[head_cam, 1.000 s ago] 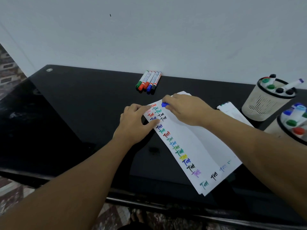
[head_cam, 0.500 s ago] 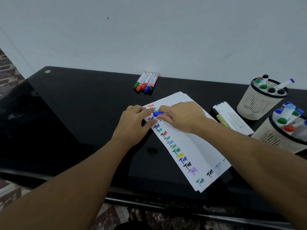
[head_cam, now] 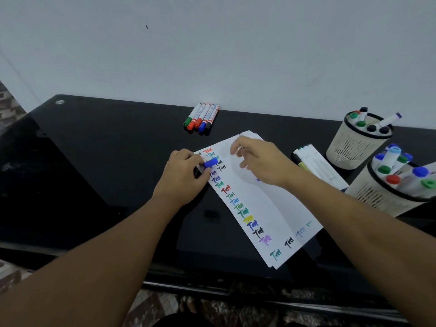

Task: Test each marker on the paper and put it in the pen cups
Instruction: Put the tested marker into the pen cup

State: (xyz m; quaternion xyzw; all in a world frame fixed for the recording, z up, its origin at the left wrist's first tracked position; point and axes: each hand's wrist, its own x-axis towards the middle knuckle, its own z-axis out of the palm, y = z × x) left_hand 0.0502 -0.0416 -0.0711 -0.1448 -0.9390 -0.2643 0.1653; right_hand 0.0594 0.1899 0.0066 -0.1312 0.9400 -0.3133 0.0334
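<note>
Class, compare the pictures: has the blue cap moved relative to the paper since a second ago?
Yes. The blue cap has shifted left across the paper, from the right hand to the left hand, which now pinches it.

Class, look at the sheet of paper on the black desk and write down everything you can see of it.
The paper is a long white sheet, lying flat and askew on the glossy black desk, with more sheets seemingly under it. Down its left edge runs a column of short handwritten test marks in red, black, blue, green, teal, yellow and purple, with a few more along the near end. The left hand rests on its far left corner, pinching a blue cap. The right hand hovers over the far end; contact is unclear.
</note>
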